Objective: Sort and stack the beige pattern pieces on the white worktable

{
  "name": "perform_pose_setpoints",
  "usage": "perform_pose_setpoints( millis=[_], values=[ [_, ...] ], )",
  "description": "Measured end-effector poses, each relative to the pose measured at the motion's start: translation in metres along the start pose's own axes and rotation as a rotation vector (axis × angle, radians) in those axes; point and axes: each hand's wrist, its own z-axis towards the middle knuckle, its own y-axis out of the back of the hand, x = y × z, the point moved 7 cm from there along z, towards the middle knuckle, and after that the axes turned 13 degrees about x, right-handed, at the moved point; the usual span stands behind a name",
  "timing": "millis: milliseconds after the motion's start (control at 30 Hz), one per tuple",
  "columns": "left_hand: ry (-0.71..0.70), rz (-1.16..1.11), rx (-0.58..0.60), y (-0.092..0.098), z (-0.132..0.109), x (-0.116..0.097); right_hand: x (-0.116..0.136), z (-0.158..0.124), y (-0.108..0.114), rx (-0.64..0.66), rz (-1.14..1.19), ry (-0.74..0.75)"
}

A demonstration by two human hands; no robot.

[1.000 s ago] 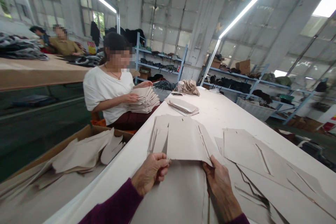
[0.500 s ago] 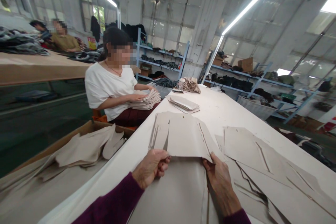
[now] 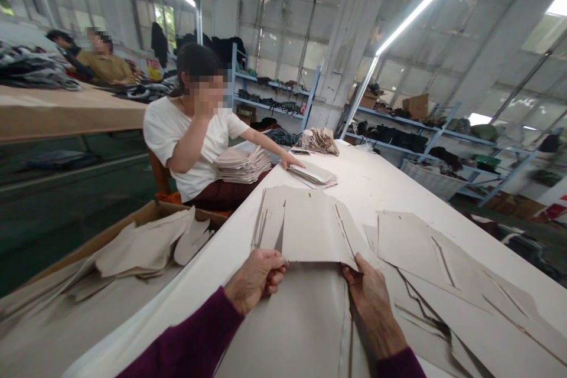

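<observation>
My left hand (image 3: pixel 256 279) is curled in a pinch on the near left corner of a beige cut sheet (image 3: pixel 310 227) lying on the long white table (image 3: pixel 390 189). At the sheet's near right corner, my right hand (image 3: pixel 371 301) grips the edge with thumb and fingers. Both sleeves are dark purple. More beige cut sheets (image 3: pixel 447 283) overlap one another just to the right of my right hand.
A seated person in a white shirt (image 3: pixel 195 142) holds a stack of sheets (image 3: pixel 241 164) on the lap and reaches to a small pile (image 3: pixel 312 175) on the table. A cardboard box (image 3: pixel 133 251) with beige pieces stands at left. Another pile (image 3: pixel 319 140) and shelves lie beyond.
My hands keep their grip on the sheet and barely shift. The seated person has stretched one arm out to the small pile on the table and raised the other hand to the face.
</observation>
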Motion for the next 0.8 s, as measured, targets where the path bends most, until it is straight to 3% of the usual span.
perform_pose_setpoints(
  millis=[333, 633, 800],
  values=[
    [-0.027, 0.007, 0.010, -0.0013, -0.0010, -0.0018, -0.0002, -0.0009, -0.0003, 0.031, 0.020, -0.014],
    [-0.024, 0.029, -0.001, -0.0005, 0.0004, 0.0012, 0.0060, 0.0000, -0.0012, 0.089, -0.245, 0.064],
    [-0.030, 0.042, -0.005, -0.0007, 0.0002, 0.0005, 0.0042, 0.0012, 0.0013, 0.058, -0.192, 0.056]
  ],
)
